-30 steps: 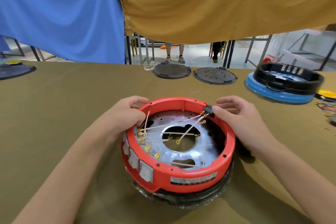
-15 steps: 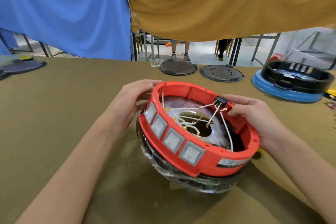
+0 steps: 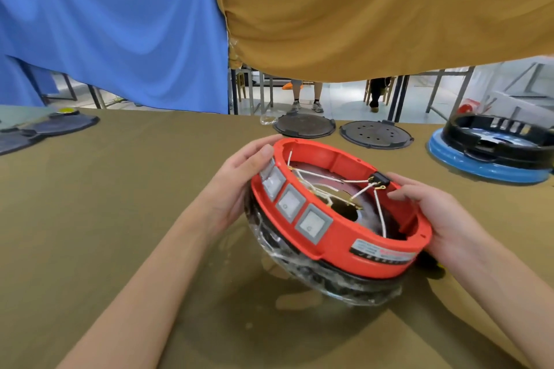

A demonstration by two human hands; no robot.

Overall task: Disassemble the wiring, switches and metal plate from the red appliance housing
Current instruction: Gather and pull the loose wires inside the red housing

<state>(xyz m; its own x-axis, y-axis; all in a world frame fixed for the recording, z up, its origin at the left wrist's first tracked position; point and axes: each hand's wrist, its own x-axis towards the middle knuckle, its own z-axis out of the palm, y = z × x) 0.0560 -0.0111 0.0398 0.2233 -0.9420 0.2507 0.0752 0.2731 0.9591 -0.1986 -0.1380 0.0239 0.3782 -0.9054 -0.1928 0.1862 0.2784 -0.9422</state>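
Housing (image 3: 344, 237) tilted, both hands gripping rim, left (image 3: 236, 186), right (image 3: 443, 219), four switches (image 3: 295, 211)

The housing (image 3: 338, 237) was red with grey switches (image 3: 290, 204), white wires (image 3: 353, 181); the tablecloth (image 3: 120, 189) olive-brown.

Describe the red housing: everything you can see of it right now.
The red housing is a round, open ring, plastic by its look, tilted with its row of grey square switches facing the camera and a label to their right. Inside lie a shiny metal plate with a central hole and white wires running to a black connector at the rim. It sits on a black, film-wrapped base. The left hand and right hand grip opposite sides.
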